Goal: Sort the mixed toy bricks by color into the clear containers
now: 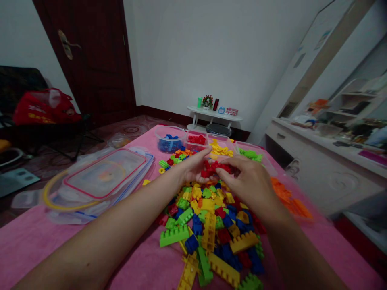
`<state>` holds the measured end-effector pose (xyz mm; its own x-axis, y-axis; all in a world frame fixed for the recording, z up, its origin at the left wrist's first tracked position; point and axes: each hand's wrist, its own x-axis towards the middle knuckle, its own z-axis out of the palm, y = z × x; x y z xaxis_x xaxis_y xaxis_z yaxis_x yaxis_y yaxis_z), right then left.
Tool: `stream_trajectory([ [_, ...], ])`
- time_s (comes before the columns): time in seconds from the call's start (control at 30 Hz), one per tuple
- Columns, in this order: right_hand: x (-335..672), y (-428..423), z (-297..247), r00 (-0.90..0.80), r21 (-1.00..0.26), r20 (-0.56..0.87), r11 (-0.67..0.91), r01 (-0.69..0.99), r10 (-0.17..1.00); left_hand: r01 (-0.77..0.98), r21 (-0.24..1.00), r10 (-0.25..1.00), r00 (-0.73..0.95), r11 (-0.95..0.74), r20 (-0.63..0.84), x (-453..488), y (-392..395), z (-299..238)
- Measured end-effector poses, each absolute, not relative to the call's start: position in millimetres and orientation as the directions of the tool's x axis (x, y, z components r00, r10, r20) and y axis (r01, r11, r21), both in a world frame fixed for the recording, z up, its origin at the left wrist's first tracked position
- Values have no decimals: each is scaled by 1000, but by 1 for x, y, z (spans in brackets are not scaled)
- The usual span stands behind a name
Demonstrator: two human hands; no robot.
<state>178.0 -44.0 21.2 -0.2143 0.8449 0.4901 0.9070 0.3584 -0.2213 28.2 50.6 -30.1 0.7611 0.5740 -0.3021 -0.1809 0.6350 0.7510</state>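
Note:
My left hand (193,167) is cupped palm up above a heap of mixed plastic bricks (211,225), with several red bricks (213,168) lying in it. My right hand (248,181) meets it from the right, its fingers pinched on the red bricks in that palm. Beyond the hands stand clear tubs on the pink table (36,241): one with blue bricks (169,141), one with red bricks (196,139), one with yellow bricks (220,148) and one with green bricks (250,154).
Stacked clear lids (99,179) with pink, yellow and blue rims lie at the left. Orange bricks (287,197) lie at the right edge. Past the table are a dark door (87,60), a small white side table (214,114) and a white cabinet (320,165).

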Motion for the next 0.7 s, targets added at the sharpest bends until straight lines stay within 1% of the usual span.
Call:
stream_trajectory([
  [0.07, 180, -38, 14, -198, -239, 541, 375, 896, 818, -196, 674, 483, 834, 713, -268, 31, 48, -32],
  [0.13, 182, -34, 10, -168, -267, 577, 379, 886, 799, -230, 587, 447, 857, 777, -256, 34, 46, -33],
  [0.23, 189, -32, 12, -95, -318, 646, 380, 869, 758, -311, 484, 474, 842, 818, -260, 35, 45, -34],
  [0.33, 199, -33, 19, -37, -366, 700, 403, 839, 713, -412, 465, 566, 782, 783, -261, 29, 47, -28],
  [0.4, 205, -33, 23, 0, -396, 718, 408, 823, 696, -509, 489, 673, 695, 709, -253, 21, 55, -19],
  [0.43, 208, -34, 24, 20, -412, 722, 406, 816, 692, -564, 522, 746, 617, 640, -249, 17, 62, -13],
  [0.5, 212, -34, 26, 58, -449, 718, 398, 800, 693, -632, 623, 882, 406, 461, -241, 10, 81, 1],
  [0.53, 214, -33, 27, 75, -466, 715, 394, 792, 695, -625, 694, 933, 269, 357, -238, 8, 94, 8],
  [0.57, 215, -33, 28, 87, -480, 712, 392, 785, 697, -608, 730, 950, 198, 311, -240, 7, 108, 15],
  [0.7, 218, -33, 32, 100, -493, 714, 397, 774, 693, -525, 823, 971, 30, 216, -236, 14, 164, 30],
])
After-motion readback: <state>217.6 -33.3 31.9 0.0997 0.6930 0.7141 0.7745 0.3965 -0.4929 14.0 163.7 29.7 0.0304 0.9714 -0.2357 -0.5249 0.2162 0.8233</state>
